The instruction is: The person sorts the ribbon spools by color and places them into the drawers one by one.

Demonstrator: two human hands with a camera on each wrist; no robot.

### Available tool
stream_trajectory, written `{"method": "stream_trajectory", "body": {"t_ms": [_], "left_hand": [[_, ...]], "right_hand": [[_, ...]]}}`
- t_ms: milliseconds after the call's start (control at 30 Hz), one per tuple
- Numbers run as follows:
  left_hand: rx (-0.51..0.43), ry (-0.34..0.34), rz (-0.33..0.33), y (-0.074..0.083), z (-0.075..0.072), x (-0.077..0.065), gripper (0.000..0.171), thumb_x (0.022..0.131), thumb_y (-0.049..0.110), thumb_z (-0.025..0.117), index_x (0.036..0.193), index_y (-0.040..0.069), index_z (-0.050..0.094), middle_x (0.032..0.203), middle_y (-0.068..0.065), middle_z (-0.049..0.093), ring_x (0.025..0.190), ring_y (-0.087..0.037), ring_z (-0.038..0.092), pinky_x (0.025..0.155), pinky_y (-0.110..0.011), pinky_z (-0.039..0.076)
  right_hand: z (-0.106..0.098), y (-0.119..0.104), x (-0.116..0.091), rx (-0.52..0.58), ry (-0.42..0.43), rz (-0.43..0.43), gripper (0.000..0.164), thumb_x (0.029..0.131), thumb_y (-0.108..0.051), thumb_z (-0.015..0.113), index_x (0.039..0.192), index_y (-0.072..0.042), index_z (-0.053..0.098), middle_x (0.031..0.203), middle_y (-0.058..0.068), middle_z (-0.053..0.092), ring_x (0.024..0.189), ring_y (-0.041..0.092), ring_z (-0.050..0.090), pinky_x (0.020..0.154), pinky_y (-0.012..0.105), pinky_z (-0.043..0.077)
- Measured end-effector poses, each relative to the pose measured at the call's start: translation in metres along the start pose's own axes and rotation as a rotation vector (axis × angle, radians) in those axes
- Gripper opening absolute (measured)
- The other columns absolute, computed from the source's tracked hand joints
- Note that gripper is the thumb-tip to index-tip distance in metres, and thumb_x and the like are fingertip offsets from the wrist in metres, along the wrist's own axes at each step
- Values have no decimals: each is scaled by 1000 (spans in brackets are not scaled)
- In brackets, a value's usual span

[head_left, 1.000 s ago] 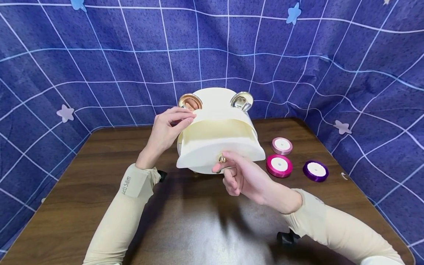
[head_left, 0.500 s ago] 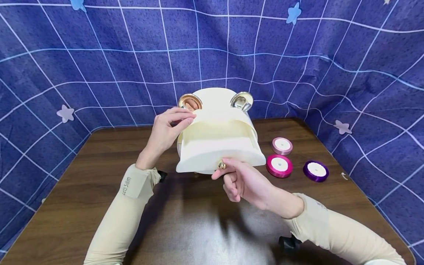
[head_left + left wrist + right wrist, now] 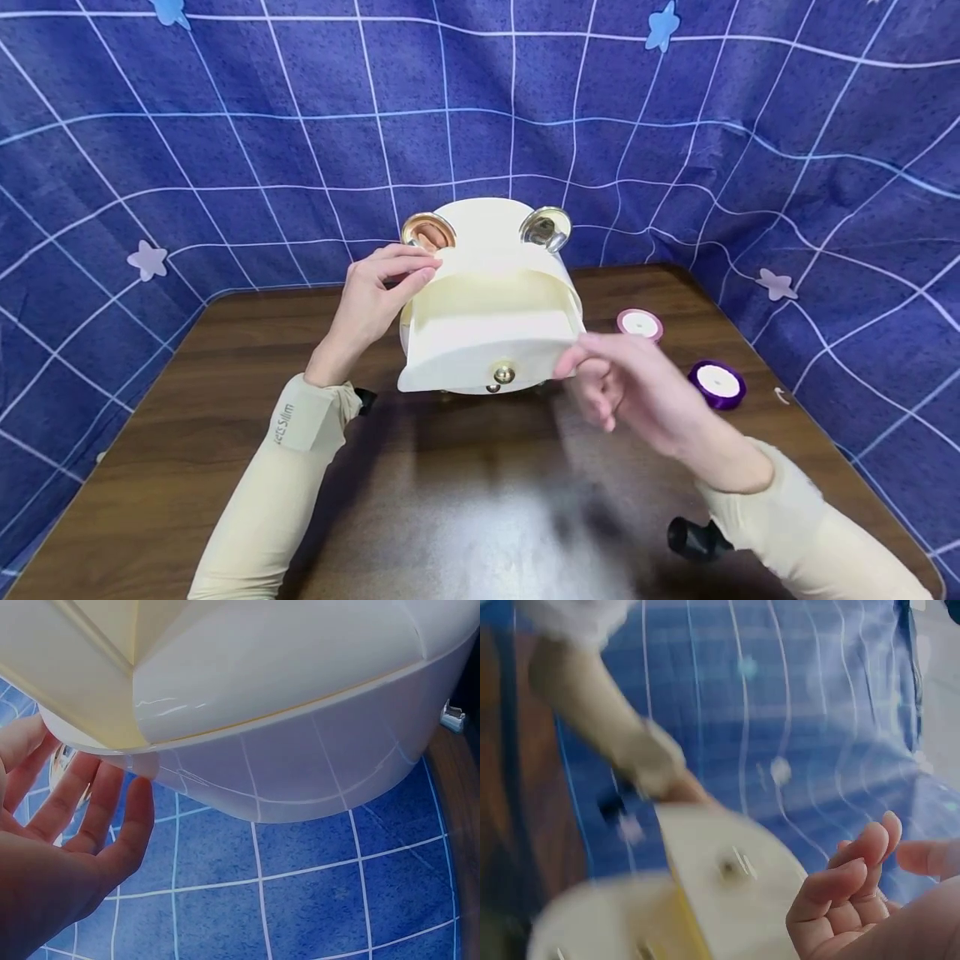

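Observation:
A white drawer box [image 3: 487, 218] stands mid-table, its upper drawer [image 3: 453, 367] pulled out toward me and bare inside. A gold knob [image 3: 504, 374] sits on the drawer front, and a smaller knob [image 3: 492, 388] shows below it. My left hand [image 3: 375, 292] holds the box's upper left edge between thumb and fingers; in the left wrist view its fingertips lie against the white side wall [image 3: 285, 769]. Off the knob, at the drawer's right end, hovers my right hand [image 3: 637, 383], blurred and holding nothing. Its fingers look loosely bent in the right wrist view.
Two shiny round cups [image 3: 429, 232] stick out from the box's top like ears. To the right lie a pale pink ribbon spool [image 3: 640, 323] and a purple ribbon spool [image 3: 717, 383]. Blue gridded cloth [image 3: 480, 100] hangs behind the wooden table [image 3: 465, 500].
The right hand drew the drawer slightly lower and outward by its knob, then let go and moved right, now covering the magenta spool. My left hand stayed in place.

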State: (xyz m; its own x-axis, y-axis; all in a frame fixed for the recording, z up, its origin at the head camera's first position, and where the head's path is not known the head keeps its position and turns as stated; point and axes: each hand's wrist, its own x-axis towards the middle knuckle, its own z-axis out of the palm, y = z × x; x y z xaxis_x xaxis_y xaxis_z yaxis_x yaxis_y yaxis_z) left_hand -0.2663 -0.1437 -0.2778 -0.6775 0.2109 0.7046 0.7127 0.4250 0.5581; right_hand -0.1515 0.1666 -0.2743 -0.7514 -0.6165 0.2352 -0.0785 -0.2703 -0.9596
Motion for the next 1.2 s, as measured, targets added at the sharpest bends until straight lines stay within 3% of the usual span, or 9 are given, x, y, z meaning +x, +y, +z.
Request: {"method": "stream_trajectory", "body": {"t_ms": [100, 167, 300, 400, 533, 667, 800, 1067, 1200], "left_hand": [[5, 0, 0, 0, 0, -1, 16, 87, 11, 70, 101, 8, 77, 107, -8, 73, 104, -20, 62, 80, -13, 44], [6, 0, 2, 0, 0, 0, 16, 87, 11, 70, 102, 8, 77, 107, -8, 73, 104, -21, 62, 79, -13, 44], [-1, 4, 6, -2, 0, 1, 16, 87, 11, 70, 102, 8, 77, 107, -8, 73, 103, -20, 62, 78, -12, 43], [-4, 4, 5, -3, 0, 1, 16, 87, 11, 70, 102, 8, 77, 107, -8, 73, 103, -20, 62, 78, -12, 43], [-6, 2, 5, -3, 1, 0, 16, 87, 11, 70, 102, 8, 77, 107, -8, 73, 103, -20, 62, 79, -12, 43], [-3, -1, 9, -2, 1, 0, 16, 87, 10, 70, 102, 7, 77, 107, -9, 72, 104, -21, 62, 79, -11, 43], [-3, -7, 4, -2, 0, 0, 16, 88, 10, 69, 102, 8, 77, 108, -8, 72, 104, -20, 62, 79, -11, 44], [-10, -9, 0, -2, -1, 0, 16, 88, 10, 70, 102, 7, 76, 108, -9, 72, 104, -20, 61, 79, -12, 44], [-7, -15, 6, -3, -1, 1, 16, 88, 11, 70, 102, 8, 76, 108, -8, 72, 104, -20, 61, 80, -13, 44]], "right_hand": [[-23, -9, -2, -168, 188, -129, 35, 104, -14, 36, 97, 0, 67, 55, -2, 55, 46, 15, 48, 42, 31, 35], [-44, -9, -1, -383, 360, -191, 29, 102, -13, 44, 97, 3, 67, 56, -3, 57, 45, 14, 49, 41, 28, 39], [-100, 1, -4, -900, 653, -125, 24, 97, -21, 57, 100, 1, 67, 62, -3, 65, 47, 3, 56, 46, 19, 48], [-142, 14, -15, -1235, 707, -14, 27, 94, -26, 60, 104, -3, 67, 76, 7, 72, 61, 9, 64, 57, 24, 51], [-184, 31, -37, -1471, 620, 250, 47, 89, -36, 63, 119, 1, 60, 106, 27, 67, 94, 42, 63, 77, 51, 49], [-209, 46, -54, -1483, 505, 567, 79, 84, -53, 65, 132, 7, 45, 125, 40, 50, 111, 60, 47, 86, 68, 42], [-219, 59, -62, -1457, 468, 741, 94, 78, -60, 67, 137, 7, 37, 129, 44, 42, 114, 64, 41, 85, 72, 40], [-222, 69, -63, -1488, 390, 756, 83, 76, -51, 72, 127, 11, 48, 116, 41, 50, 107, 55, 48, 85, 66, 42], [-220, 68, -60, -1490, 398, 754, 84, 76, -49, 71, 127, 13, 47, 117, 42, 49, 107, 54, 48, 86, 66, 42]]}}
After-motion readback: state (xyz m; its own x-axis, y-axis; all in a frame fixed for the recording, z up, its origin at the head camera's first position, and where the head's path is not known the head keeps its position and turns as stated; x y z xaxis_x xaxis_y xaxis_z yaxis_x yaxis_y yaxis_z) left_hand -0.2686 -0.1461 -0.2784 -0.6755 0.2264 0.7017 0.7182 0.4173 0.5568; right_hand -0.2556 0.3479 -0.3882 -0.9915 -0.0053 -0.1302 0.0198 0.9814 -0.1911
